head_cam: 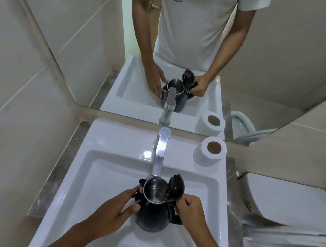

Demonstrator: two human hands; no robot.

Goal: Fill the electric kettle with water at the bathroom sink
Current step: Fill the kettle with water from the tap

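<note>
A black electric kettle (153,217) with a shiny steel inside stands in the white sink basin (103,179), its lid (176,185) flipped open to the right. Its mouth sits just under the tip of the chrome tap (160,152). No water stream is visible. My left hand (119,210) presses against the kettle's left side. My right hand (189,208) grips the handle on the right, below the lid.
A toilet paper roll (210,151) stands on the sink's back right corner. A white toilet with its cistern (283,199) is close on the right. A mirror (183,47) above the sink reflects the scene. Tiled walls close in on the left.
</note>
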